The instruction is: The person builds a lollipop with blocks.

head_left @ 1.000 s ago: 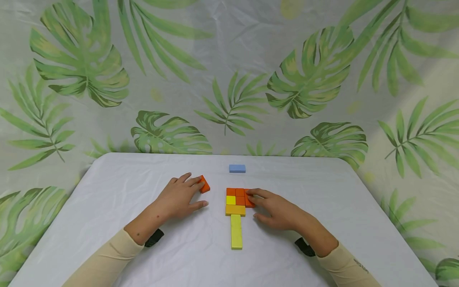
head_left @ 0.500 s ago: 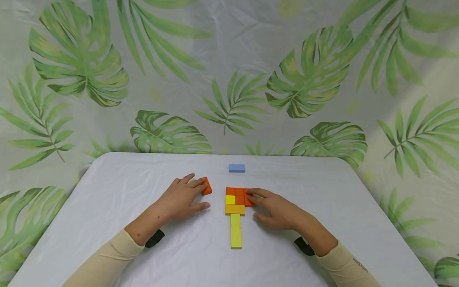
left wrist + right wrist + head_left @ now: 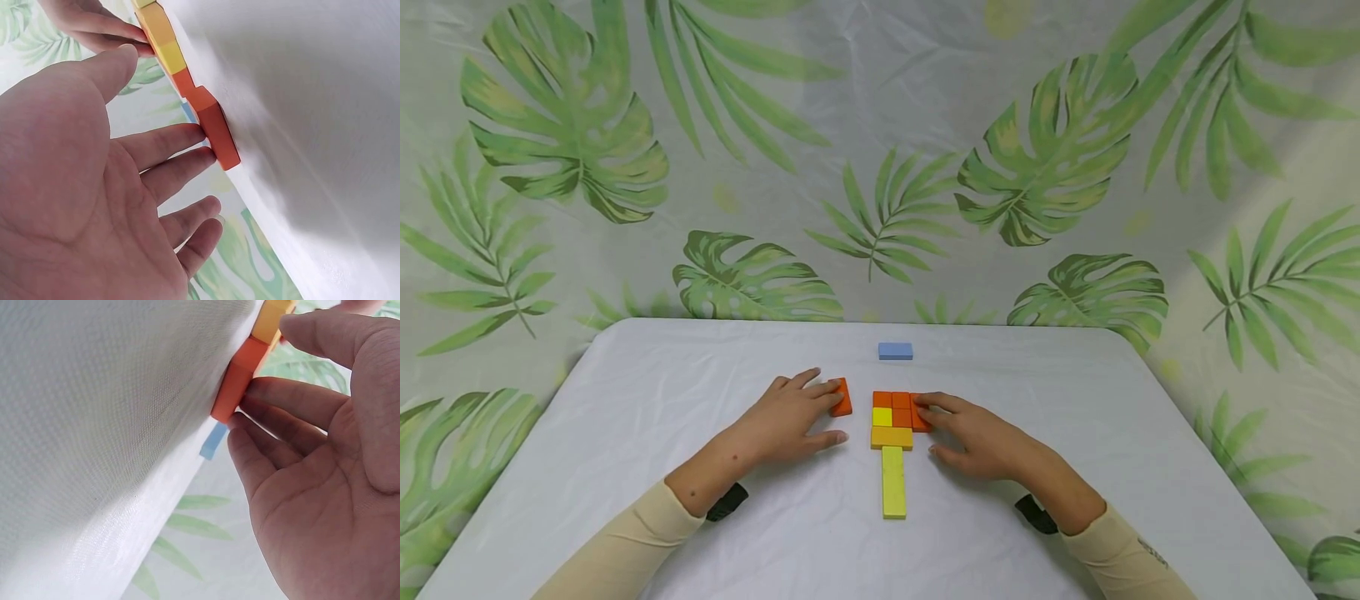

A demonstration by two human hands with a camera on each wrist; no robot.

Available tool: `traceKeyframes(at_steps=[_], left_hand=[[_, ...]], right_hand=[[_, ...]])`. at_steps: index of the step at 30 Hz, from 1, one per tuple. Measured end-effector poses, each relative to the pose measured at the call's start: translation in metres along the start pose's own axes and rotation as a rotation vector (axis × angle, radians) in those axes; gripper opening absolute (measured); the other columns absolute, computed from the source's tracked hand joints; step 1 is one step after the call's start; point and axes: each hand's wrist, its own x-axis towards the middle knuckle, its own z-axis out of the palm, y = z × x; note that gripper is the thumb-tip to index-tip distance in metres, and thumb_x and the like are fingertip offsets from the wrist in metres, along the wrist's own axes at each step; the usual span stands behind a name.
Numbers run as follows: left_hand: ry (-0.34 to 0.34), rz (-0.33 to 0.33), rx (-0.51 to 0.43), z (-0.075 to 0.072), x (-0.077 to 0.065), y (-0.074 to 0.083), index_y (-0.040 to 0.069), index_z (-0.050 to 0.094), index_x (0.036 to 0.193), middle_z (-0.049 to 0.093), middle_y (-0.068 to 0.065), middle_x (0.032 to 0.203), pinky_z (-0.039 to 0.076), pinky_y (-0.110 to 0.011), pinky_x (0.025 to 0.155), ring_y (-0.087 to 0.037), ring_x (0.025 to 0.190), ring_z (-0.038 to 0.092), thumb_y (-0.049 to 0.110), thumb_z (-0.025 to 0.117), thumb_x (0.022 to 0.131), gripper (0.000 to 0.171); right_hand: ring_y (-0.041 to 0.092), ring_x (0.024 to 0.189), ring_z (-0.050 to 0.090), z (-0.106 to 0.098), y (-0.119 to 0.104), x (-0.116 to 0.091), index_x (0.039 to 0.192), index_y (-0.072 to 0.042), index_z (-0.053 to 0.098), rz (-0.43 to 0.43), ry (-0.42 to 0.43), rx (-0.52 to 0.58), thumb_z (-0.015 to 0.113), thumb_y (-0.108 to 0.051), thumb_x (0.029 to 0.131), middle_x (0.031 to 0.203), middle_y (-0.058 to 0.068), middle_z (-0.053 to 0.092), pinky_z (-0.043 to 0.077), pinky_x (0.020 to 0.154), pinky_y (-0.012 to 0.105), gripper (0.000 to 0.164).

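My left hand (image 3: 792,421) touches the top of a loose orange block (image 3: 843,398) with its index and middle fingertips, thumb held apart. In the left wrist view that orange block (image 3: 214,128) lies flat on the cloth under nearly straight fingers. A flat block arrangement sits to its right: small orange blocks (image 3: 901,400), a yellow square block (image 3: 882,417), an amber block (image 3: 891,438) across below, and a long lime-yellow block (image 3: 893,483) at the bottom. On the arrangement's right side, the extended fingertips of my right hand (image 3: 981,440) rest on an upright-laid orange block (image 3: 236,384), partly covering it.
A light blue block (image 3: 895,352) lies alone near the far edge of the white-covered table (image 3: 1037,367). Behind the table hangs a leaf-print cloth (image 3: 887,125). Dark straps (image 3: 727,502) are on both wrists.
My left hand has slid the loose orange block to the right and slightly nearer, turning it straighter, closer to the arrangement. The right hand has stayed in place.
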Motion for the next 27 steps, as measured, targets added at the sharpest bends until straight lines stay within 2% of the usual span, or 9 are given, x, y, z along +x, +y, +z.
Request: traceKeyframes(at_steps=[16,27], left_hand=[[-0.027,0.064,-0.009,0.0034,0.0012,0.0051,0.014,0.054,0.157,0.044,-0.003,0.167,0.032,-0.062,0.118,-0.037,0.159,0.027,0.058,0.063,0.103,0.071],[-0.004,0.09,0.025,0.0083,0.0031,0.0068,0.016,0.056,0.156,0.048,-0.005,0.164,0.036,-0.062,0.115,-0.036,0.157,0.032,0.057,0.064,0.102,0.068]], right_hand=[[0.031,0.151,0.045,0.001,0.0004,0.0006,0.153,-0.001,0.055,0.023,-0.014,0.013,0.069,-0.024,0.104,0.166,0.009,0.042,0.044,0.117,0.05,0.056],[0.031,0.15,0.045,0.0007,0.0011,0.0011,0.154,-0.001,0.054,0.018,-0.014,0.017,0.069,-0.025,0.104,0.166,0.01,0.042,0.044,0.117,0.05,0.057]])
